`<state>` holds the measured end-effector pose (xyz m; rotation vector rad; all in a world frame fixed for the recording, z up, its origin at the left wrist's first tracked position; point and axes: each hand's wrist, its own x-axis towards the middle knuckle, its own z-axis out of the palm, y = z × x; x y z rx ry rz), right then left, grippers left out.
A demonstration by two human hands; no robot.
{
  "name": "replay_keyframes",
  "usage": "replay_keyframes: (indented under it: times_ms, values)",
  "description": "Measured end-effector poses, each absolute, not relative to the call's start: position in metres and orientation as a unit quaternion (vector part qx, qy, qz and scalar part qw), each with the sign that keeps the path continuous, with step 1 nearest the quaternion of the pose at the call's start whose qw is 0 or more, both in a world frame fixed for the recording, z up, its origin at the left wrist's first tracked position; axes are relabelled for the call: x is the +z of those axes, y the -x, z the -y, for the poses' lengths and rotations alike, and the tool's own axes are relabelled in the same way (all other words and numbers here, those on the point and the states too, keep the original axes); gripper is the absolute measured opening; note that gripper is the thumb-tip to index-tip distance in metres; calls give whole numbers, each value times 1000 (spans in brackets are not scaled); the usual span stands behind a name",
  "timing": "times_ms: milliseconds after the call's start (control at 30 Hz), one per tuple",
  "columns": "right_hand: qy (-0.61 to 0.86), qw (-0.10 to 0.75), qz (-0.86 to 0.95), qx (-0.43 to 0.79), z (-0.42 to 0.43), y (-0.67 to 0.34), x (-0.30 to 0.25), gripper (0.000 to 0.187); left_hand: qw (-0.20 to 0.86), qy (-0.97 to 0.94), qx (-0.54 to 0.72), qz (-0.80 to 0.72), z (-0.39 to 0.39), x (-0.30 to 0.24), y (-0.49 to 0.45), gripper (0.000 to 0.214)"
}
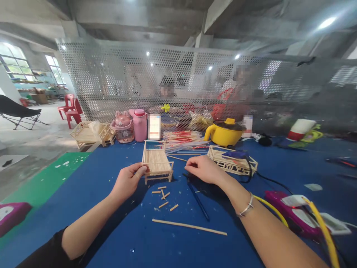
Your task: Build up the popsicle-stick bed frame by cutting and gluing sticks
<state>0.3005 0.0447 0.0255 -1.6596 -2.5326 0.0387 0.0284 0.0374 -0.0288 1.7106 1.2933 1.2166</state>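
Note:
My left hand (129, 178) pinches the near left corner of a miniature bed (156, 160) built from thin wooden sticks, which stands on the blue table. To its right, my right hand (202, 168) hovers low with fingers bent and pressed together; whether something small is between the fingertips cannot be seen. Just below those fingers lies a dark slender tool with blue handles (198, 203). Several short cut stick pieces (163, 204) are scattered in front of the bed. Nearer to me, one long flat stick (189, 227) lies across the tabletop.
A bundle of sticks (182, 138) lies behind the bed. On the right, a blue glue gun (237, 154) rests on another stick model (232, 165), near a yellow pot (225, 134). Purple power strips (295, 214) and cables lie at right. A pink flask (139, 125) stands behind.

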Motion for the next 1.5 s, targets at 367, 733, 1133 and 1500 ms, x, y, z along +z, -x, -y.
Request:
replay_keyframes:
  times_ms: [367,733,1133,1500]
  values:
    - [662,-7,749,5,-103,-297,10,30,306,-659,440,-527,-43,-32,-7,38]
    - [669,107,733,-54,39,-357,80,22,199,-611,421,-640,-19,-9,-12,52]
    - [503,184,843,51,110,-307,41,25,-46,-894,285,-344,40,7,-66,30]
    - [698,61,713,10,51,-293,0,14,445,-685,392,-423,8,-9,-77,40]
